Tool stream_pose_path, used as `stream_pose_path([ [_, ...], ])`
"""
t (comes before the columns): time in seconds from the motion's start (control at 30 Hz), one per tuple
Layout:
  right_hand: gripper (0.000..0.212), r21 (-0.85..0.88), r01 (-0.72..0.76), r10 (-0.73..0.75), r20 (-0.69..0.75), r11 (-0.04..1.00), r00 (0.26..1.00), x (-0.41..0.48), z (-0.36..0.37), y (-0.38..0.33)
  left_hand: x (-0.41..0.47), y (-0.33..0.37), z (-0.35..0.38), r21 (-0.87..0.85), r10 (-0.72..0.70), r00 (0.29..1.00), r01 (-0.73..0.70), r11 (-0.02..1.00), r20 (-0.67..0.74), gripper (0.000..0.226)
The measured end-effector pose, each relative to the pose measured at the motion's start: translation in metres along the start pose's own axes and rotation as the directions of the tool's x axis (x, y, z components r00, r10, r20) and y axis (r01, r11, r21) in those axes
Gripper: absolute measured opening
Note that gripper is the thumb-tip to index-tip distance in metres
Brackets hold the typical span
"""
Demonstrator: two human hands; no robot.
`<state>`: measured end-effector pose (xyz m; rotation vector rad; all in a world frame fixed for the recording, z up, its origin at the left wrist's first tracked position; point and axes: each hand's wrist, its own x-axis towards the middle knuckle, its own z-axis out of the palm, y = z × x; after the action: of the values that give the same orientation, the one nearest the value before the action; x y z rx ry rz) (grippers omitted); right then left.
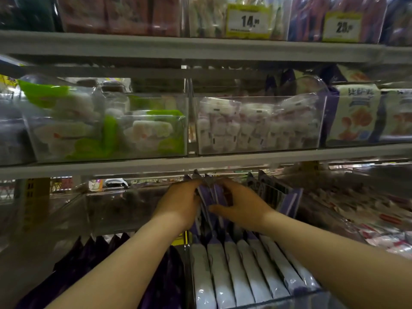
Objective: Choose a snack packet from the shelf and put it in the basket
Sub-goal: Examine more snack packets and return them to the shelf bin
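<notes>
Both my hands reach into a clear bin on the third shelf down. My left hand (pixel 180 202) grips the left side of a bunch of upright purple snack packets (pixel 210 195), fingers curled over their tops. On the right side of the same bunch, my right hand (pixel 239 205) holds the packets, thumb across the front and fingers behind. No basket is in view.
A row of white and purple packets (pixel 240 270) fills the bin below my arms, with dark purple packets (pixel 93 248) to its left. The shelf above holds clear bins of green-wrapped snacks (pixel 107 128) and white packets (pixel 256 126). Yellow price tags (pixel 248 21) hang higher up.
</notes>
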<state>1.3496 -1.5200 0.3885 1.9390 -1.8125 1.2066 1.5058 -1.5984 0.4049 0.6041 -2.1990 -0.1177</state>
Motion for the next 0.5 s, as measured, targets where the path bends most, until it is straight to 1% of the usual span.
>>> stream_pose_path([
  [0.07, 0.060, 0.004, -0.024, 0.023, 0.117, 1.000, 0.993, -0.001, -0.006, 0.002, 0.000, 0.000, 0.000, 0.024, 0.025, 1.000, -0.025, 0.999, -0.016, 0.038],
  [0.13, 0.062, -0.031, 0.000, 0.005, 0.175, 1.000, 0.985, -0.002, -0.011, 0.003, 0.000, 0.001, -0.001, 0.058, 0.053, 0.998, -0.051, 0.997, -0.032, 0.036],
  [0.2, 0.065, -0.041, 0.009, -0.001, 0.176, 0.999, 0.984, 0.000, -0.013, 0.002, 0.001, 0.003, -0.003, 0.099, 0.090, 0.995, -0.086, 0.991, -0.034, 0.028],
  [0.27, 0.062, 0.007, -0.007, 0.006, 0.124, 1.000, 0.992, 0.003, -0.011, -0.001, 0.001, 0.005, -0.004, 0.177, 0.121, 0.993, -0.117, 0.977, -0.014, 0.028],
  [0.33, 0.061, 0.037, -0.011, 0.008, 0.069, 0.999, 0.998, 0.004, -0.009, -0.003, 0.002, 0.005, -0.005, 0.210, 0.136, 0.990, -0.139, 0.968, 0.027, 0.034],
  [0.37, 0.060, 0.019, 0.008, -0.009, 0.066, 1.000, 0.998, 0.004, -0.007, -0.004, 0.002, 0.005, -0.006, 0.198, 0.139, 0.989, -0.148, 0.969, 0.058, 0.033],
  [0.43, 0.059, -0.040, 0.081, -0.076, 0.105, 0.996, 0.992, 0.002, -0.003, -0.004, 0.002, 0.007, -0.008, 0.135, 0.121, 0.983, -0.140, 0.981, 0.135, 0.028],
  [0.47, 0.061, -0.066, 0.113, -0.103, 0.146, 0.991, 0.984, 0.001, -0.002, -0.005, 0.003, 0.006, -0.009, 0.105, 0.101, 0.977, -0.122, 0.987, 0.185, 0.032],
  [0.5, 0.065, -0.076, 0.130, -0.114, 0.190, 0.989, 0.975, 0.000, -0.003, -0.005, 0.004, 0.005, -0.010, 0.092, 0.086, 0.966, -0.111, 0.989, 0.242, 0.043],
])
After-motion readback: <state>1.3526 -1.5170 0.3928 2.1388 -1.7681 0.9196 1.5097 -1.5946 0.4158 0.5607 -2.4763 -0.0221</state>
